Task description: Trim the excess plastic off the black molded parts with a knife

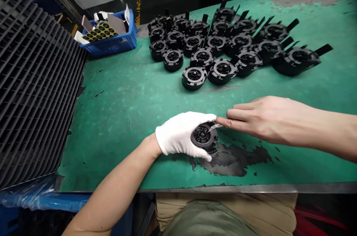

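Currently the round black housing, on the surface nearer the wearer than the batch of like housings, is cupped by the gloved left hand, fingers curled round its rim. The bare right hand pinches a small silvery clip at that rim; the clip might slip if the housing turns. The housing's ribbed face points up, and being round it has no long axis.

The head-worn camera looks forward and down, close over the green bench.

No text, label, brand or number can be read anywhere here.
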`<action>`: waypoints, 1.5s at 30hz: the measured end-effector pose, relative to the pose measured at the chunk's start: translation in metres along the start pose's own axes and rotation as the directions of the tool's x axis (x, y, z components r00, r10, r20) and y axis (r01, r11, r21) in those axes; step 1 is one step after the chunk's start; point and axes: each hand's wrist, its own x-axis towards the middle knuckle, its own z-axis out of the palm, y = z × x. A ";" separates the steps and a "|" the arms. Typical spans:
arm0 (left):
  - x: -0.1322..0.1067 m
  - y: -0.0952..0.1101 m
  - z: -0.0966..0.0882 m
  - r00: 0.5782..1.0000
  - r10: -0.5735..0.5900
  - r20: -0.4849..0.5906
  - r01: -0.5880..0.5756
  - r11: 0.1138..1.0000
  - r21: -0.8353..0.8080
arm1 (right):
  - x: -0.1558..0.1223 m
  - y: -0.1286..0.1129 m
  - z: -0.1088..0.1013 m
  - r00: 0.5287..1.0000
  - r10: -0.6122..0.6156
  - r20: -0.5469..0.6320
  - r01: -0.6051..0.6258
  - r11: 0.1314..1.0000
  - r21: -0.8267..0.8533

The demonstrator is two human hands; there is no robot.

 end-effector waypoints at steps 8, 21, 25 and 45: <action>0.002 0.000 -0.001 1.000 0.015 0.006 -0.015 0.999 -0.051 | 0.015 0.025 -0.007 0.990 -0.137 0.036 0.135 0.990 0.049; 0.000 -0.003 0.002 1.000 0.022 -0.003 -0.022 0.999 -0.030 | -0.014 -0.014 0.009 0.997 0.057 -0.046 -0.058 0.998 -0.028; -0.001 -0.001 0.001 0.999 0.035 -0.002 -0.035 0.999 -0.032 | -0.017 -0.031 0.008 0.994 0.109 -0.026 -0.111 0.990 -0.088; 0.002 0.003 -0.002 0.999 -0.025 0.027 0.027 0.998 -0.051 | -0.023 -0.045 -0.004 0.994 0.092 0.066 -0.087 0.993 -0.074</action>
